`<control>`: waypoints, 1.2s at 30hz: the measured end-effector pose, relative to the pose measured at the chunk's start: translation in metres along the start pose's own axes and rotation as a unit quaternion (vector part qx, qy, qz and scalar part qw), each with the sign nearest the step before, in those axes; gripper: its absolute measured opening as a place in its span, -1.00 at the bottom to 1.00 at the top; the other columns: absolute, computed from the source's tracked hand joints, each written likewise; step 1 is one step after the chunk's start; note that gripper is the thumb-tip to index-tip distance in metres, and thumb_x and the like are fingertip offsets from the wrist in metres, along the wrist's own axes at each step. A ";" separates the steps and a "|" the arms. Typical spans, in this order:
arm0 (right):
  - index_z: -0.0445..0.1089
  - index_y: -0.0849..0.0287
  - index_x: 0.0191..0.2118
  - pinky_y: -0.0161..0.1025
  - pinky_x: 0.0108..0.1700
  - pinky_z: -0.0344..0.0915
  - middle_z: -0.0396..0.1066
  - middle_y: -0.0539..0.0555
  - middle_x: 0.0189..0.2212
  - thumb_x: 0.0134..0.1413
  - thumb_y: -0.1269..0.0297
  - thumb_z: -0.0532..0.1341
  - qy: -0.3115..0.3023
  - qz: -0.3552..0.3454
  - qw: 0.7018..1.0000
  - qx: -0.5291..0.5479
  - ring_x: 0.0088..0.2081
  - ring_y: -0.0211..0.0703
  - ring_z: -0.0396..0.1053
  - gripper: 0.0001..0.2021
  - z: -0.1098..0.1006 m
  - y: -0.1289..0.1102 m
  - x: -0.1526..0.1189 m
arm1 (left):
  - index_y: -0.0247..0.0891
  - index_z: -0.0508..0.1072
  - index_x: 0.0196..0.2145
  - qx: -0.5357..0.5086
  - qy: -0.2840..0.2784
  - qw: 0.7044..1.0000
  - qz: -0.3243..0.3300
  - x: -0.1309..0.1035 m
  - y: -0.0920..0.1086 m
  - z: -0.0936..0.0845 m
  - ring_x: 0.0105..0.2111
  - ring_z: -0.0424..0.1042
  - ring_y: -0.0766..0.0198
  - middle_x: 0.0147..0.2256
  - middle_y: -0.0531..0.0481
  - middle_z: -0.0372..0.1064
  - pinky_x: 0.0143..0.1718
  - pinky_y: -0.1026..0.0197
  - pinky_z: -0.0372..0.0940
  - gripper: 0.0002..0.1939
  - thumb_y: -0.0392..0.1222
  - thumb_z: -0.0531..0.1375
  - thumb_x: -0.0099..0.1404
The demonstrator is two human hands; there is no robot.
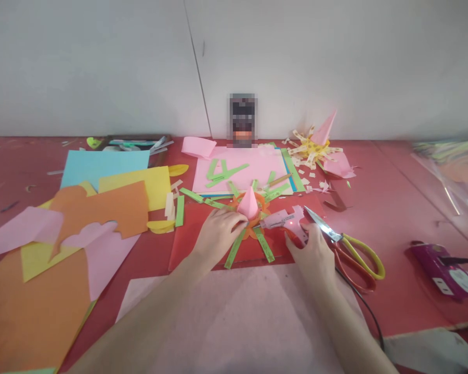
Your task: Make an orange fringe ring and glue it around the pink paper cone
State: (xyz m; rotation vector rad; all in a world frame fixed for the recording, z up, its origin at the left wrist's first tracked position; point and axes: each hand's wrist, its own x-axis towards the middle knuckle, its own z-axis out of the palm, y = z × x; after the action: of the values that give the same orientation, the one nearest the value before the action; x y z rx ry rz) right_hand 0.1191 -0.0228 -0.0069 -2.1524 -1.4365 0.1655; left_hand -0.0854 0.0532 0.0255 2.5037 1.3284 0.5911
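A paper craft lies in the middle, with a pink paper cone (248, 204) standing on an orange paper base (251, 232). Several green paper strips (264, 244) fan out around it. My left hand (221, 228) has its fingers pinched at the left side of the cone's foot. From the right, my right hand (312, 254) grips the handle of a pink glue gun (283, 221), on which a small red light glows. The gun's nozzle points left, close to the base; whether it touches cannot be made out. Red paper (195, 244) lies underneath.
Open scissors (341, 239) with yellow and red handles lie beside my right hand. A purple power strip (440, 270) sits far right. Coloured paper (113, 208) covers the left. A second paper craft (315, 148) and a blurred phone-like object (243, 120) are by the wall.
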 end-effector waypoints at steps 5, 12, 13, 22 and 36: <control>0.20 0.13 -0.23 -0.28 -0.46 0.10 0.34 0.11 -0.26 -0.08 -0.01 0.05 -0.006 -0.003 1.000 -0.005 -0.31 -0.08 0.31 -0.65 0.000 -0.001 -0.001 | -0.19 0.40 -0.39 -0.005 0.000 1.000 -0.001 0.000 0.001 -0.001 -0.35 0.33 0.26 -0.40 0.08 0.44 -0.25 0.16 0.17 -0.90 -0.23 0.09 0.21; 0.20 0.12 -0.23 -0.29 -0.46 0.10 0.36 0.10 -0.27 -0.06 -0.01 0.04 -0.010 -0.001 1.000 -0.009 -0.32 -0.09 0.32 -0.66 -0.003 -0.002 -0.001 | -0.18 0.42 -0.39 -0.007 0.005 1.000 0.012 0.000 -0.001 0.000 -0.35 0.34 0.25 -0.41 0.07 0.45 -0.27 0.15 0.17 -0.88 -0.23 0.08 0.21; 0.20 0.12 -0.23 -0.29 -0.46 0.09 0.36 0.10 -0.26 -0.05 -0.01 0.04 -0.011 -0.001 1.000 -0.009 -0.33 -0.09 0.32 -0.66 -0.003 -0.002 -0.001 | -0.18 0.42 -0.39 -0.006 0.007 1.000 0.012 0.000 -0.001 0.000 -0.36 0.34 0.25 -0.41 0.06 0.45 -0.27 0.15 0.17 -0.88 -0.23 0.08 0.21; 0.21 0.12 -0.21 -0.28 -0.46 0.10 0.35 0.12 -0.21 -0.06 0.01 0.05 -0.006 0.004 1.000 0.000 -0.31 -0.08 0.32 -0.66 -0.001 0.004 0.000 | -0.17 0.42 -0.38 -0.008 -0.001 1.000 0.010 0.000 -0.001 0.001 -0.35 0.34 0.25 -0.41 0.07 0.45 -0.25 0.14 0.17 -0.88 -0.22 0.08 0.21; 0.21 0.11 -0.19 -0.27 -0.39 0.14 0.36 0.08 -0.25 -0.09 0.00 0.08 0.014 0.031 0.999 -0.030 -0.30 -0.10 0.32 -0.63 -0.004 0.007 0.003 | -0.18 0.42 -0.39 0.004 0.007 1.000 0.022 0.001 0.002 -0.001 -0.38 0.33 0.25 -0.42 0.08 0.45 -0.27 0.16 0.16 -0.87 -0.24 0.07 0.23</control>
State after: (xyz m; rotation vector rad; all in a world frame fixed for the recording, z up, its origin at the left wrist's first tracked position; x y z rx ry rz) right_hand 0.1274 -0.0236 -0.0064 -2.2399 -1.3761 0.1175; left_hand -0.0841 0.0528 0.0268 2.5458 1.2853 0.6139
